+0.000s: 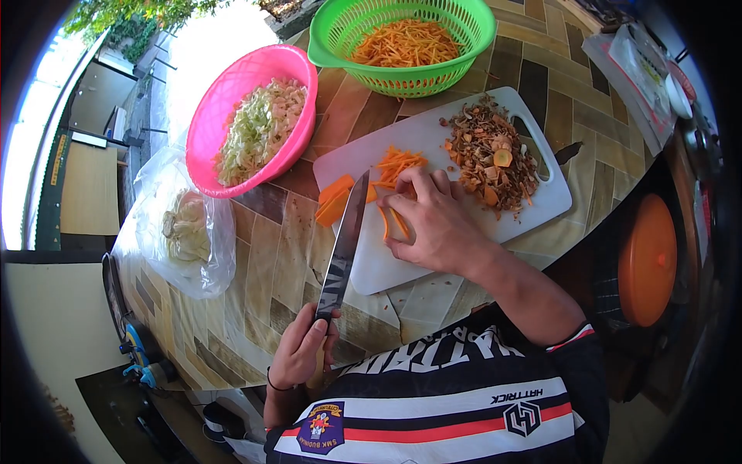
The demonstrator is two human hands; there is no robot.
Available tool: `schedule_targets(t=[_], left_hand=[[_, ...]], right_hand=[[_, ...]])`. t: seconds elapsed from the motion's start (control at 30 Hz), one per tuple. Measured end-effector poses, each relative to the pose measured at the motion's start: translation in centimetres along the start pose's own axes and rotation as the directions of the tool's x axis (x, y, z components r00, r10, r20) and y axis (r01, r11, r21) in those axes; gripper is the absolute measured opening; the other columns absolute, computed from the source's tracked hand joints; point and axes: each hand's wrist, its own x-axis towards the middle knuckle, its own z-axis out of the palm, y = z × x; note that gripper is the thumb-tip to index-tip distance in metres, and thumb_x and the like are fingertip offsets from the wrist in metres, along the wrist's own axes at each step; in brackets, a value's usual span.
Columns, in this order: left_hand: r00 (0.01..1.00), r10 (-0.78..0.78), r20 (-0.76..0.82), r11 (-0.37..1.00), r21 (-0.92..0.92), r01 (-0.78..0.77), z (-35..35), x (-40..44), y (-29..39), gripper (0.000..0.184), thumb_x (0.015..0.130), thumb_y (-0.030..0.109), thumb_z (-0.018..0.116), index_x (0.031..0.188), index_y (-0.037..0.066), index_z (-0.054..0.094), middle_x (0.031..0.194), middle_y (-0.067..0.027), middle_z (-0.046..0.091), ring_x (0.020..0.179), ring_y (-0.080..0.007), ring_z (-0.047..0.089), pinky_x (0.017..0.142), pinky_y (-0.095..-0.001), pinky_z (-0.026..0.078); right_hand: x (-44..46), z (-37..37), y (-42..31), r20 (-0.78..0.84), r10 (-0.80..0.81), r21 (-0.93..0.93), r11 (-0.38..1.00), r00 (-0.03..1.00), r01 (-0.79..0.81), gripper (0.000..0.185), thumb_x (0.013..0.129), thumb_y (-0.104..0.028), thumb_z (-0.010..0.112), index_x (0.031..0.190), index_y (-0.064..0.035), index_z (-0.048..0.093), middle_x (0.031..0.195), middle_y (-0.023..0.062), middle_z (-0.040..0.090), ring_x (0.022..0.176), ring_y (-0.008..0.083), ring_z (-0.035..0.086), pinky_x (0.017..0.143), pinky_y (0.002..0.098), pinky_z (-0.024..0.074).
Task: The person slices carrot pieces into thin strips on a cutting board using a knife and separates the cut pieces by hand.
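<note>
Carrot pieces on one white board

One plastic bag holds a pale vegetable; next, one pink basket of pale shreds. The left hand grips one knife, its blade over the board's left part, beside the carrot pieces. Beyond the board stands one green colander of orange shreds. The right hand bends over two carrot sticks, thumb and forefinger apart; I cannot tell if its fingers pinch. Rightmost, one heap of scraps.

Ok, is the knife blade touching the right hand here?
Apart. The head view shows a gap between the knife blade and the right hand, with the white cutting board visible between them.
</note>
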Motion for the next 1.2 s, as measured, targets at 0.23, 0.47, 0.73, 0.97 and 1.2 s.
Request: schedule_targets(t=[0.23, 0.47, 0.73, 0.97, 1.2], left_hand=[[0.999, 0.035, -0.01, 0.996, 0.08, -0.034, -0.2, 0.1, 0.0, 0.032, 0.103, 0.025, 0.042, 0.119, -0.002, 0.05, 0.075, -0.0014, 0.052, 0.057, -0.0076, 0.05, 0.051, -0.0227, 0.044], [1.0, -0.013, -0.029, 0.981, 0.191, 0.018, 0.2, 0.1, 0.1, 0.029, 0.103, 0.021, 0.041, 0.117, -0.002, 0.051, 0.072, 0.0001, 0.051, 0.055, -0.0071, 0.05, 0.05, -0.0233, 0.043], [0.999, 0.033, 0.002, 0.975, 0.22, -0.032, 0.8, 0.9, 1.0, 0.025, 0.103, 0.017, 0.042, 0.118, -0.001, 0.047, 0.074, -0.0015, 0.051, 0.057, -0.008, 0.051, 0.053, -0.0248, 0.044], [0.841, 0.405, 0.359, 0.687, 0.488, -0.539, 3.1, 5.4, 0.6, 0.061, 0.095, 0.01, 0.048, 0.143, -0.007, 0.013, 0.111, -0.0167, 0.05, 0.099, -0.0273, 0.057, 0.094, -0.037, 0.044], [0.631, 0.463, 0.622, 0.389, 0.497, -0.776, 5.2, 6.1, 2.3, 0.088, 0.089, 0.018, 0.058, 0.144, -0.018, 0.0, 0.126, -0.0338, 0.037, 0.115, -0.0446, 0.046, 0.099, -0.0419, 0.041]], right_hand=[[-0.1, 0.6, -0.6, -0.089, -0.019, -0.033, 0.999, 0.996, 0.016, 0.043, 0.073, -0.031, 0.077, 0.109, -0.0099, 0.065, 0.114, 0.0064, 0.045, 0.106, 0.0266, 0.042, 0.088, 0.0434, 0.0342], [-1.7, 0.0, 0.1, -0.236, -0.017, -0.008, 1.0, 0.972, 0.016, 0.036, 0.076, -0.028, 0.075, 0.107, -0.0109, 0.064, 0.113, 0.0055, 0.045, 0.105, 0.0265, 0.042, 0.088, 0.0427, 0.0349], [-4.3, -0.7, -1.1, -0.231, -0.009, 0.25, 0.966, 0.973, 0.069, 0.028, 0.083, -0.025, 0.07, 0.104, -0.0063, 0.064, 0.097, 0.0097, 0.055, 0.089, 0.0293, 0.056, 0.083, 0.0414, 0.045], [-6.9, -1.1, -5.9, -0.054, -0.022, 0.591, 0.805, 0.998, 0.049, 0.041, 0.093, -0.038, 0.063, 0.1, 0.0016, 0.062, 0.089, 0.0165, 0.062, 0.079, 0.0327, 0.064, 0.069, 0.0398, 0.0516], [-7.4, -1.8, -5.4, -0.117, 0.236, 0.617, 0.779, 0.965, -0.115, 0.029, 0.092, -0.026, 0.067, 0.093, 0.0017, 0.059, 0.08, 0.0133, 0.058, 0.065, 0.027, 0.058, 0.059, 0.0366, 0.0473]])
